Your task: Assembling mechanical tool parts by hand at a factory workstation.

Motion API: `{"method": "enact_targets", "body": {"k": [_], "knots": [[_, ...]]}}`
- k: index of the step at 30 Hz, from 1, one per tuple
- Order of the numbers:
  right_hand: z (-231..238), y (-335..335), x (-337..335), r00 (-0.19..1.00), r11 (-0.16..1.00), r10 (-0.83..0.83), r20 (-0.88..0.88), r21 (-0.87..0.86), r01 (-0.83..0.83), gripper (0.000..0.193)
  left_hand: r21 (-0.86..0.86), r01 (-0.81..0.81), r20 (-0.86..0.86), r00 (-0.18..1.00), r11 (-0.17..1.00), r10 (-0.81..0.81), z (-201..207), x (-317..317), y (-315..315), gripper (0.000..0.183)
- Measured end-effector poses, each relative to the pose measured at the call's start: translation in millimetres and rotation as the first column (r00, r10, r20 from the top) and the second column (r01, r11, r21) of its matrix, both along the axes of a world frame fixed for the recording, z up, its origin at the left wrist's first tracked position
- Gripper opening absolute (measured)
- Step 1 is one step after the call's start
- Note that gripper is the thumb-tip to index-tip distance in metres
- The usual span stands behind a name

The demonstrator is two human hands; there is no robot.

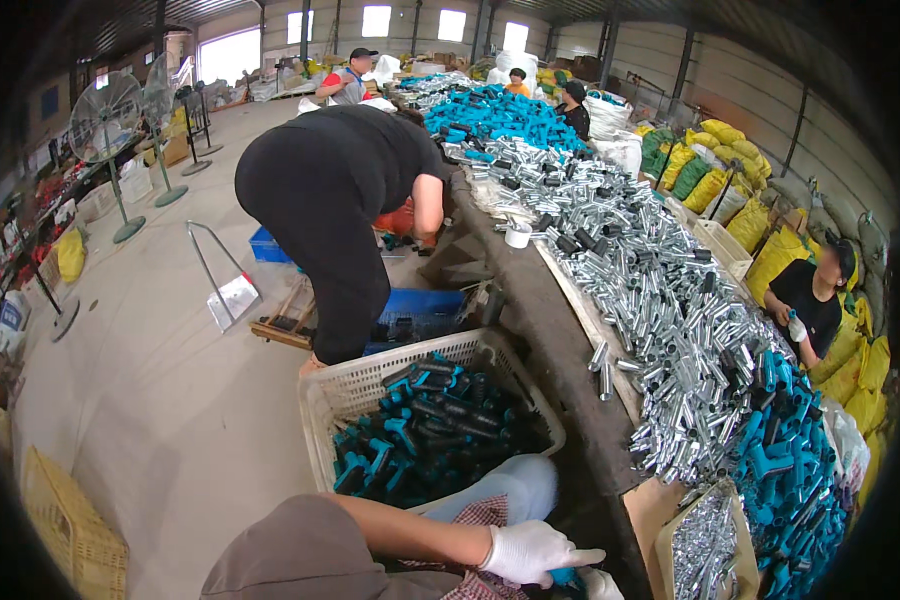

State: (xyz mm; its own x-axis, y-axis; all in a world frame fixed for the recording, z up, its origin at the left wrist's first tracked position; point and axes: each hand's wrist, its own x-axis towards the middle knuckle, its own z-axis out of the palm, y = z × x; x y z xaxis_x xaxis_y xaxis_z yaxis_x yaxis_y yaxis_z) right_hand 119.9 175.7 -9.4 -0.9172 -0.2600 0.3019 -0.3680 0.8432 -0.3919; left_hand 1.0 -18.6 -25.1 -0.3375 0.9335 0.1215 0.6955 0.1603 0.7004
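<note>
My left hand [532,553], in a white glove, is low in the head view with its index finger stretched to the right. Its other fingers curl over a teal plastic part [567,577], mostly hidden beneath them. Just right of that part, a bit of my white-gloved right hand [600,584] shows at the lower edge; its fingers are largely cut off. Beyond my knees stands a cream plastic crate [315,425] filled with teal and black plastic handles [450,415]. To the right, a box [665,545] holds small shiny metal pieces [705,550].
A long table [540,285] carries heaped metal tubes [660,300] and teal handles [785,460]. Ahead, a person in black [320,190] bends beside a blue crate [420,305]. Another person [810,305] is across the table. Fans [105,120] and a yellow crate [70,525] stand left.
</note>
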Motion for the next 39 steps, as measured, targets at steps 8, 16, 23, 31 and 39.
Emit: {"method": "enact_targets", "body": {"k": [8,16,23,31,39], "knots": [[-4.1,9.4,5.7,0.966,0.993,0.064,-0.251,0.112,-0.037,0.037,0.034,-0.174,0.187,0.969,0.984,0.164,-13.5,20.4,13.5,0.065],[46.3,85.9,-12.1,0.869,0.875,-0.484,-0.101,-0.074,0.479,0.015,0.251,-0.117,0.164,0.983,0.961,0.077,-17.9,26.3,18.3,0.045],[13.7,160.3,-41.2,0.782,0.758,-0.623,-0.017,0.232,0.609,0.024,0.142,-0.042,0.083,0.996,0.989,0.03,-10.2,27.0,13.8,0.04],[25.1,155.9,-33.1,0.753,0.756,-0.63,-0.189,0.071,0.65,0.02,0.211,-0.107,0.173,0.982,0.972,0.07,-13.4,22.1,13.2,0.043],[32.2,45.9,8.1,0.842,0.627,-0.527,0.114,-0.616,0.476,0.017,0.017,-0.149,0.81,0.582,0.989,0.074,21.0,3.3,14.2,0.052]]}}
